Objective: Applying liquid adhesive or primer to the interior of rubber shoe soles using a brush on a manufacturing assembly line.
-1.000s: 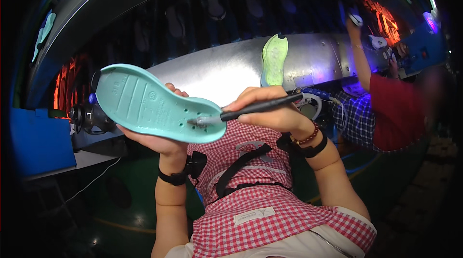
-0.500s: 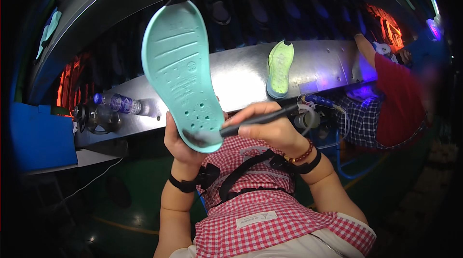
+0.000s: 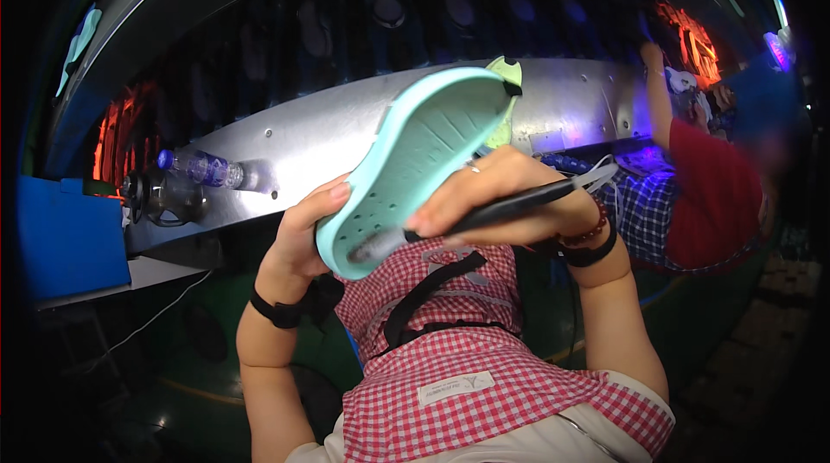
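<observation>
A turquoise shoe sole [image 3: 406, 156] with small holes and raised ridges is tilted in front of me, its inner face turned up. My left hand [image 3: 303, 225] is closed round its near end on the left side, thumb on the rim. In my right hand [image 3: 493, 195] is a brush with a black handle [image 3: 519, 206]; its pale, blurred bristles [image 3: 377, 247] touch the sole's inner face near the holes. Behind the sole, partly hidden, a yellow-green sole [image 3: 510, 74] lies on the metal ledge [image 3: 333, 117].
A plastic bottle with a blue cap [image 3: 203, 169] and a clear jug [image 3: 173, 197] stand at the ledge's left. A blue box [image 3: 71, 238] is farther left. Dark shoe moulds [image 3: 389, 9] line the back. On the right works another person in a red top [image 3: 713, 195].
The turquoise sole has tipped and swung, its far end now to the right, covering much of the yellow-green sole. My right hand moved right and up with the brush, whose bristles remain on the sole.
</observation>
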Demonstrator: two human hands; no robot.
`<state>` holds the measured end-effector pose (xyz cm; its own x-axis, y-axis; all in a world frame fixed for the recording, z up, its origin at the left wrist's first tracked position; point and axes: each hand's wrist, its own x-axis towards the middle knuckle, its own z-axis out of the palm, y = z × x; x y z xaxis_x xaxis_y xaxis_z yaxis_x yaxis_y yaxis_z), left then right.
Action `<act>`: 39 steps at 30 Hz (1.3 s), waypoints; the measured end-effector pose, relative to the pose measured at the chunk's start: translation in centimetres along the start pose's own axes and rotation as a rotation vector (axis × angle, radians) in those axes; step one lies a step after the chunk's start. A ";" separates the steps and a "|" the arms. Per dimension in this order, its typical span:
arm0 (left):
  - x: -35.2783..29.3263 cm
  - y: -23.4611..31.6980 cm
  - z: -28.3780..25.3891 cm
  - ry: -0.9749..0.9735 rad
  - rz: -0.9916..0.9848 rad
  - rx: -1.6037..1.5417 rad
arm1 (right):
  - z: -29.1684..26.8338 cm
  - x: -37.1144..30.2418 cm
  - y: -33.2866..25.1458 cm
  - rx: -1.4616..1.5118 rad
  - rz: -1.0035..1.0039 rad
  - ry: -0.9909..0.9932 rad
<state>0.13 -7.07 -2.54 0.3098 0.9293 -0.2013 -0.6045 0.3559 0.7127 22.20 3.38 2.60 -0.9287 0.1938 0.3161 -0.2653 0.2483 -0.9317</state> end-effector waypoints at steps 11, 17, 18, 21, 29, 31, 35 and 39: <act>-1.1 1.3 -0.1 0.043 -0.184 0.252 | -1.9 -1.0 0.3 -0.013 0.164 -0.153; -2.5 1.8 -0.9 0.148 -0.133 0.220 | -1.8 -2.3 1.5 0.006 0.008 0.094; -2.7 1.9 -0.9 0.144 -0.114 0.222 | -1.5 -2.2 2.0 0.017 0.062 0.075; -3.6 2.2 -0.8 0.232 -0.003 0.360 | -1.1 -2.4 2.0 -0.056 0.121 0.003; 1.1 -2.8 -4.4 0.105 0.356 -0.285 | 0.6 -2.0 1.4 -0.113 0.225 0.330; 2.2 -4.8 -4.9 -0.031 0.173 -0.398 | 1.2 -0.9 4.1 -0.008 0.266 0.433; 3.4 -7.3 -3.8 0.131 0.173 -0.463 | 2.1 -1.3 7.2 0.142 0.358 0.589; 3.8 -6.6 -3.0 0.319 0.356 -0.410 | 4.0 -1.6 6.4 -0.358 0.099 0.398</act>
<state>3.09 -5.59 -10.03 -0.1584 0.9591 -0.2346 -0.8820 -0.0306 0.4703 20.94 0.90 -4.60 -0.7566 0.5599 0.3377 -0.0117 0.5048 -0.8632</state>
